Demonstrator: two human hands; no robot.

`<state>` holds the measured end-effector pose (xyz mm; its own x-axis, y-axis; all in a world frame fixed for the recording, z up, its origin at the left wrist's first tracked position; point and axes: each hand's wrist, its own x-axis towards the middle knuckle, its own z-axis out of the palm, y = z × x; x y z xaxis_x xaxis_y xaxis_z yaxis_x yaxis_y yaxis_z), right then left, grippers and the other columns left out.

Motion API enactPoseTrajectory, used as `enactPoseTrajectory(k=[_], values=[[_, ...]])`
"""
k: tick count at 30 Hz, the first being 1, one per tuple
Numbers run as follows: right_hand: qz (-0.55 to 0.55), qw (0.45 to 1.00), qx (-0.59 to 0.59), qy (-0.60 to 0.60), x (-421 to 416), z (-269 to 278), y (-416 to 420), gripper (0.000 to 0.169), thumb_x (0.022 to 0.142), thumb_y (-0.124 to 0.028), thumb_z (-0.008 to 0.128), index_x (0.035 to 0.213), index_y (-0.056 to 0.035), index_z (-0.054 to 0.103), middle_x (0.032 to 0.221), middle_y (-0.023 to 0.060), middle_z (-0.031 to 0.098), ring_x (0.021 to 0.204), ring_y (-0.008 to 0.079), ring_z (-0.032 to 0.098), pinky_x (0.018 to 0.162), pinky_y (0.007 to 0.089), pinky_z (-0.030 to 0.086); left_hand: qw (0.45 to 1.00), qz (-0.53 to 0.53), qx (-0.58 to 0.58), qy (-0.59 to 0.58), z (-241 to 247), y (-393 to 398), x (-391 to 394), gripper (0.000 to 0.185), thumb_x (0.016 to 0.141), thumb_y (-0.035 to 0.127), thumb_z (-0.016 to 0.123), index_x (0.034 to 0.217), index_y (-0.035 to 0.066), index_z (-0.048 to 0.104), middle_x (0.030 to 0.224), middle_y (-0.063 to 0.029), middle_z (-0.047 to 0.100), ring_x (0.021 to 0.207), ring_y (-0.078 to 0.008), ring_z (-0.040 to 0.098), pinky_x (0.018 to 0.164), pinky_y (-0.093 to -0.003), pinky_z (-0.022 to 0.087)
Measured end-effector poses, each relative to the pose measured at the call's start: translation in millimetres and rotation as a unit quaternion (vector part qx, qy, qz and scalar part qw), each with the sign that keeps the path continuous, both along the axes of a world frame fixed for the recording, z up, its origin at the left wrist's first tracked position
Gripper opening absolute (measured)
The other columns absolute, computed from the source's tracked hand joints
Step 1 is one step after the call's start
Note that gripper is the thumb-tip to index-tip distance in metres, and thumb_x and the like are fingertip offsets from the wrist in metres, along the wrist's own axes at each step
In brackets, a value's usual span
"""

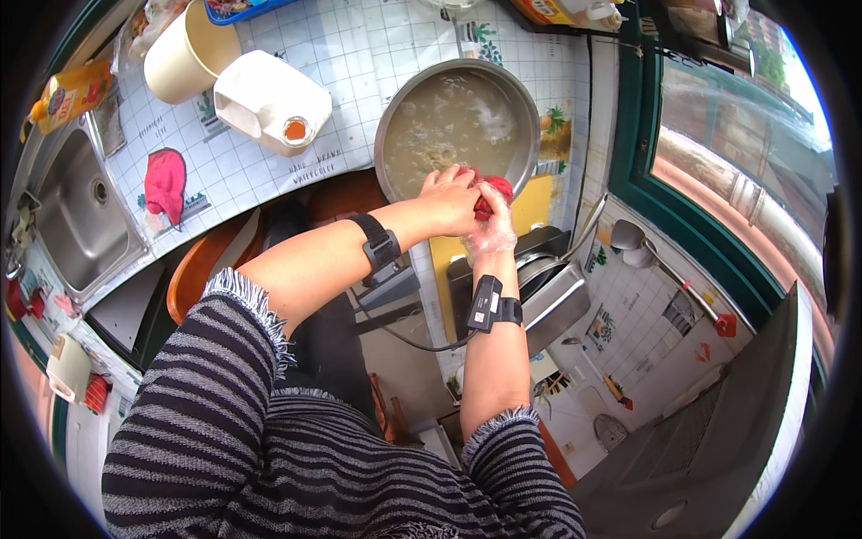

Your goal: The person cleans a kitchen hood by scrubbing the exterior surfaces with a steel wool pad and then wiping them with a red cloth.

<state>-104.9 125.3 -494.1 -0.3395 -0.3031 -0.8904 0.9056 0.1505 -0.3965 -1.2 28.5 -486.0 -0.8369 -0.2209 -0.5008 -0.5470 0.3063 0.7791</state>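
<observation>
At the near right rim of a large round metal basin (458,121) full of cloudy water, both my hands are on a bunched red cloth (496,194). My left hand (454,202) reaches across from the left, its fingers over the cloth's left side. From below, my right hand (493,219) grips the cloth, wet and with suds on the wrist. Part of the cloth is hidden by my fingers. Another red cloth (165,182) lies flat on the counter at the left.
A white plastic jug (269,101) and a cream bin (188,54) are left of the basin. A steel sink (81,202) is at the far left, an orange bottle (74,98) above it. A yellow board (532,209) and a metal pan (555,303) stand below the basin; a green-framed window is right.
</observation>
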Motion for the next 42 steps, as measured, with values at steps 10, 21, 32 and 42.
enactPoseTrajectory(k=[10,21,32,42], values=[[0.231,0.968,0.101,0.012,-9,3,-3,0.027,0.084,-0.009,0.058,0.111,-0.0108,0.055,0.105,0.0079,0.061,0.097,0.0205,0.059,0.086,0.0382,0.05,0.917,-0.156,-0.222,0.293,-39,-23,0,0.065,0.085,0.019,0.057,0.143,0.026,0.03,0.149,-0.0057,0.029,0.129,-0.0305,0.04,0.1,-0.0461,0.038],[0.697,0.636,0.265,0.197,3,-5,-32,0.027,0.063,-0.008,0.069,0.089,-0.0023,0.063,0.085,0.0091,0.064,0.078,0.0197,0.058,0.066,0.0325,0.046,0.944,-0.213,-0.086,0.239,-51,-39,-6,0.064,0.085,0.018,0.055,0.143,0.02,0.028,0.134,-0.0115,0.045,0.099,-0.0319,0.061,0.087,-0.0414,0.049],[0.754,0.533,0.249,0.293,6,-5,-52,0.033,0.073,-0.02,0.065,0.104,-0.0079,0.063,0.106,0.0173,0.064,0.097,0.0329,0.06,0.081,0.0403,0.048,0.969,-0.175,-0.076,0.156,-48,-44,-14,0.032,0.084,0.011,0.052,0.115,0.003,0.051,0.091,-0.0164,0.065,0.088,-0.0326,0.065,0.077,-0.0409,0.052],[0.725,0.519,0.267,0.365,16,-18,-48,0.033,0.079,-0.029,0.061,0.106,-0.0092,0.062,0.11,0.0184,0.062,0.105,0.0353,0.057,0.087,0.041,0.047,0.973,-0.146,-0.104,0.144,-53,-39,-8,0.017,0.083,0.011,0.052,0.093,0.0,0.058,0.086,-0.0185,0.066,0.084,-0.0331,0.066,0.073,-0.0418,0.052]])
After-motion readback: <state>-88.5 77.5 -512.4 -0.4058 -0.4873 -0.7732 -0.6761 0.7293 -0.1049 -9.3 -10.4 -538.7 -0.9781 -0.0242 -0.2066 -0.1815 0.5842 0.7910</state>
